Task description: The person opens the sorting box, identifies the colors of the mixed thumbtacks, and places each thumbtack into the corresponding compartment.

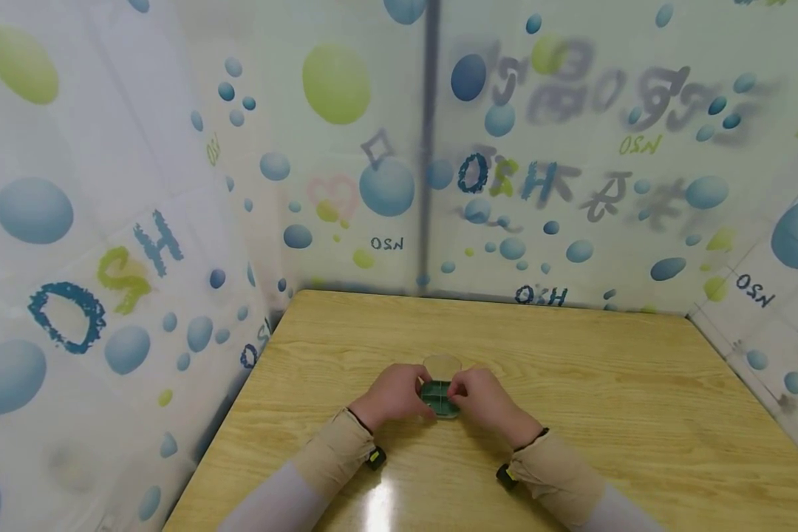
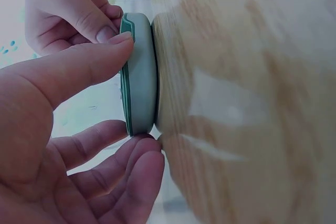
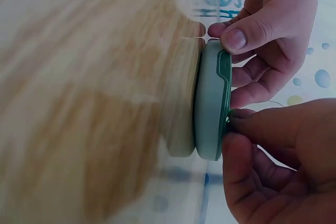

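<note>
A small green box with compartments, like a pill box (image 1: pixel 441 408), lies on the table with its clear round lid (image 1: pixel 442 364) standing open at the far side. My left hand (image 1: pixel 397 394) grips the box from the left, thumb on the near rim and fingers around the far side. In the left wrist view the pale green side wall of the pill box (image 2: pixel 143 77) shows between thumb and fingers. My right hand (image 1: pixel 484 400) has thumb and forefinger drawn together at the right-hand compartments. Its fingertips (image 3: pixel 239 121) meet at the rim; whether something small is between them is hidden.
The wooden table (image 1: pixel 605 414) stretches out on both sides and behind the box. Patterned curtains (image 1: pixel 346 177) with blue and green bubbles hang behind the table and along its left and right. Straps with small black devices (image 1: pixel 375 457) sit on both wrists.
</note>
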`<state>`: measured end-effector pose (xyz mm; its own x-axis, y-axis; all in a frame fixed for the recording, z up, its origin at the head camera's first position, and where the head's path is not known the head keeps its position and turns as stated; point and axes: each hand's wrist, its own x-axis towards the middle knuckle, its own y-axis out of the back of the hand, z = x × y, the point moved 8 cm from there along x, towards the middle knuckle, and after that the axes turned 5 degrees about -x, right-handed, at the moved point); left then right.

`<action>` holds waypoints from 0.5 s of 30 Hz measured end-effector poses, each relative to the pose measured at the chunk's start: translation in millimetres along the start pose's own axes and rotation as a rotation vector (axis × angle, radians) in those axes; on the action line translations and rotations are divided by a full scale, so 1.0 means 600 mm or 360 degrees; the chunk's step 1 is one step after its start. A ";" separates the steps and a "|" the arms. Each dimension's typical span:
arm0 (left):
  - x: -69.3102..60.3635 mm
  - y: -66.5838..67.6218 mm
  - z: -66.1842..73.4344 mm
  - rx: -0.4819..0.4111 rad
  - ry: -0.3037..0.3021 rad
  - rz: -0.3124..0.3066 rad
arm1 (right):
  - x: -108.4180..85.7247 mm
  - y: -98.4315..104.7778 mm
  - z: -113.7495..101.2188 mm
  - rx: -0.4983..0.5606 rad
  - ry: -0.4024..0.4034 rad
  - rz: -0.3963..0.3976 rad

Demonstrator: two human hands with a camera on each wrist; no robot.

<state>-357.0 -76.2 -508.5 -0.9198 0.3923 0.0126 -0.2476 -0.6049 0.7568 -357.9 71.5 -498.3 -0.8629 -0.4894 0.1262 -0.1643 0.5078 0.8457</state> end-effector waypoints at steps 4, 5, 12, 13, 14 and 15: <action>0.000 0.001 0.001 0.0019 -0.0010 0.0005 | -0.002 0.001 -0.003 -0.0010 -0.0014 0.0012; 0.000 0.001 0.001 0.0022 -0.0013 0.0004 | -0.002 0.001 -0.003 -0.0007 -0.0017 0.0014; 0.002 -0.002 -0.001 0.0017 -0.0018 -0.0001 | -0.003 0.003 0.001 -0.0008 -0.0023 0.0011; 0.002 -0.002 -0.002 0.0019 -0.0016 0.0001 | -0.003 0.004 0.003 -0.0004 -0.0029 0.0007; 0.003 -0.002 -0.002 0.0018 -0.0012 0.0004 | -0.003 0.005 0.005 -0.0008 -0.0038 0.0007; 0.003 -0.002 -0.002 0.0013 -0.0007 0.0009 | -0.003 0.007 0.008 -0.0010 -0.0051 0.0009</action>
<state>-358.9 -75.6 -510.1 -0.9198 0.3918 0.0196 -0.2398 -0.6012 0.7622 -359.4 77.5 -497.6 -0.8787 -0.4635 0.1146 -0.1562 0.5060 0.8483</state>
